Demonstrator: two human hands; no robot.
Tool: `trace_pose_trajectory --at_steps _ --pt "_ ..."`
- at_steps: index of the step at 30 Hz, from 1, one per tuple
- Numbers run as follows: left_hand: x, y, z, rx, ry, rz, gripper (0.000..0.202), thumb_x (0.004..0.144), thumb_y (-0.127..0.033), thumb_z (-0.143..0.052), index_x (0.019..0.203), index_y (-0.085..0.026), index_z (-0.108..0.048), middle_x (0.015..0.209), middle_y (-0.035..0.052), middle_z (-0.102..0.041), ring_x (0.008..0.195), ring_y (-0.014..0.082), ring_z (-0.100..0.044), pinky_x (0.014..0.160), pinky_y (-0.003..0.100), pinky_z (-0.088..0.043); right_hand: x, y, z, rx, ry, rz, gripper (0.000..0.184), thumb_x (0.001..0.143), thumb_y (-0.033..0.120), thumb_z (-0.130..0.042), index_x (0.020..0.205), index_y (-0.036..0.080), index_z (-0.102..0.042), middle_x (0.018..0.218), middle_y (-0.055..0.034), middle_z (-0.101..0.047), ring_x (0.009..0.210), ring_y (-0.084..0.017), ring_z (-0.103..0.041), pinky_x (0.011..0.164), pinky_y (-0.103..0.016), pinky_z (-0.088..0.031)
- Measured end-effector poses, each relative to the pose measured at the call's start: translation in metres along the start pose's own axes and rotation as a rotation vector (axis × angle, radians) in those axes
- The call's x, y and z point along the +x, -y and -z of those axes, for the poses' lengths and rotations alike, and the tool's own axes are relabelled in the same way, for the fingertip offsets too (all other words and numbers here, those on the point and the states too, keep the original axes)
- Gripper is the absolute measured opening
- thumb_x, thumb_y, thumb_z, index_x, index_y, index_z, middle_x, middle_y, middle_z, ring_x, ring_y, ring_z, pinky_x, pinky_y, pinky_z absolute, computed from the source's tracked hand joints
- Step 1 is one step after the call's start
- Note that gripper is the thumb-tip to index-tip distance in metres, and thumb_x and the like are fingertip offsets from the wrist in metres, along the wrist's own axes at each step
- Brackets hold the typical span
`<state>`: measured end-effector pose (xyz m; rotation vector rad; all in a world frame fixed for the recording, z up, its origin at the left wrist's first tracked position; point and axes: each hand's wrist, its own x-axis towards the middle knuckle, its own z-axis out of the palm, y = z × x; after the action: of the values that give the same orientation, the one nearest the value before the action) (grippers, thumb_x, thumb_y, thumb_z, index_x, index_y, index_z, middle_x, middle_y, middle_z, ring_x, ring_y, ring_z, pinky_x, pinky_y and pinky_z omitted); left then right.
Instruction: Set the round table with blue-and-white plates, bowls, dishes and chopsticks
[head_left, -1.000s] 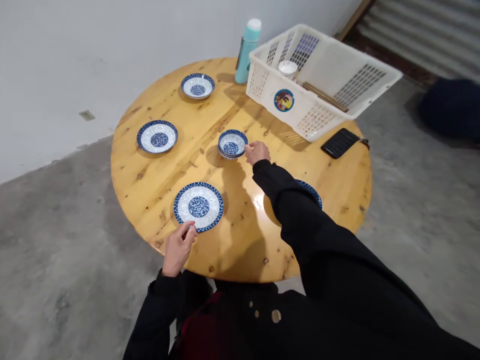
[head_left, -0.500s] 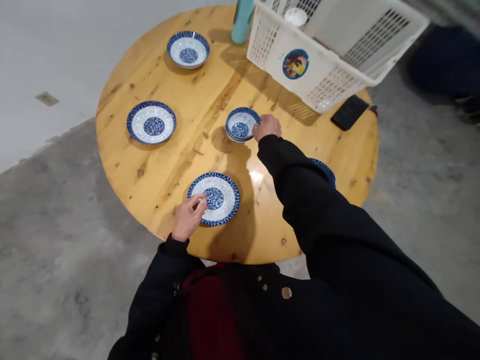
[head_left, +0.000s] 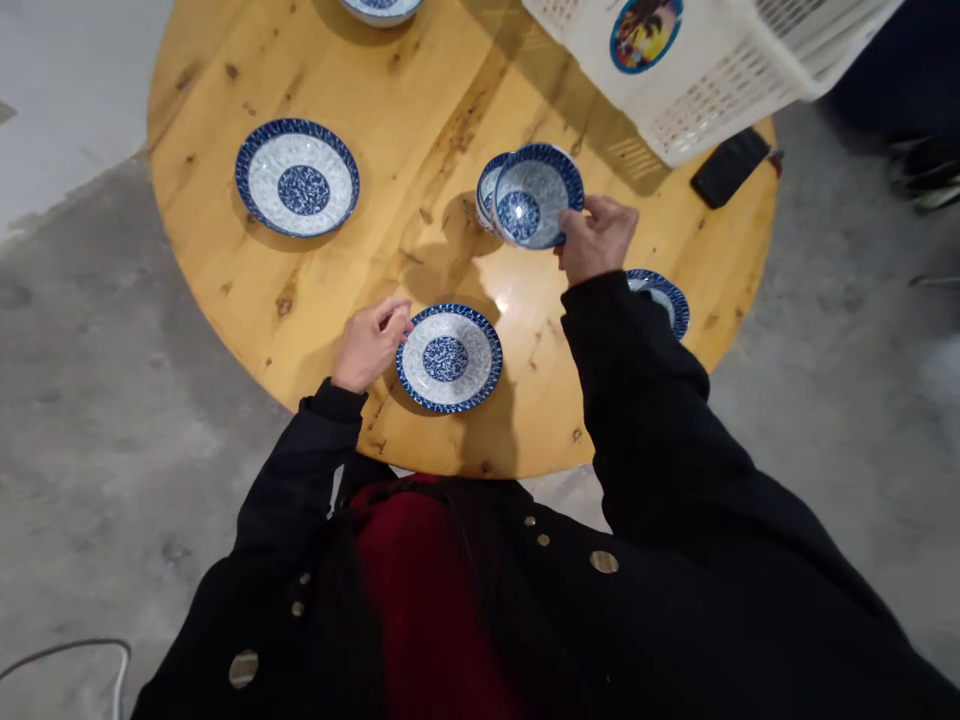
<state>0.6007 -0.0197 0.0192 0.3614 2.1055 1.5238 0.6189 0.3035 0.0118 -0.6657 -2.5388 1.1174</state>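
My right arm [head_left: 667,430] reaches over the near edge of the tabletop [head_left: 551,440], and my right hand [head_left: 598,238] is raised toward the right edge, thumb and fingers pinched tight. My left arm [head_left: 281,510] crosses the near-left edge; my left hand [head_left: 373,345] sits just inside it, fingers loosely curled toward the thumb.

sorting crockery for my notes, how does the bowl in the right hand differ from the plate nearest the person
The bowl is lifted and tilted in the right hand; the plate lies flat on the table. The bowl is deep, the plate shallow. Both are pale with blue patterning.
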Motion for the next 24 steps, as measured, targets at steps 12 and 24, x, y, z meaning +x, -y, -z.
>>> trace_pose_trajectory --at_steps 12,24 --pt "0.011 0.015 -0.024 0.259 0.307 -0.131 0.040 0.089 -0.032 -0.058 0.123 -0.012 -0.068 0.092 0.0067 -0.073 0.079 0.0158 -0.064 0.077 0.028 -0.049 -0.193 0.021 -0.048 0.251 -0.049 -0.388 0.028 0.080 0.037 -0.056 0.092 0.015 -0.068 0.051 0.0063 -0.047 0.041 -0.011 -0.044 0.042 -0.025 -0.046" --pt "0.014 0.020 -0.020 0.488 0.364 -0.104 0.038 0.088 -0.024 -0.052 0.120 -0.021 -0.072 0.101 0.0074 -0.074 0.096 0.0228 -0.064 0.084 0.032 -0.043 -0.221 0.020 -0.067 0.208 -0.059 -0.454 0.027 0.081 0.039 -0.058 0.096 0.016 -0.062 0.051 0.0055 -0.054 0.037 -0.013 -0.050 0.034 -0.024 -0.038"
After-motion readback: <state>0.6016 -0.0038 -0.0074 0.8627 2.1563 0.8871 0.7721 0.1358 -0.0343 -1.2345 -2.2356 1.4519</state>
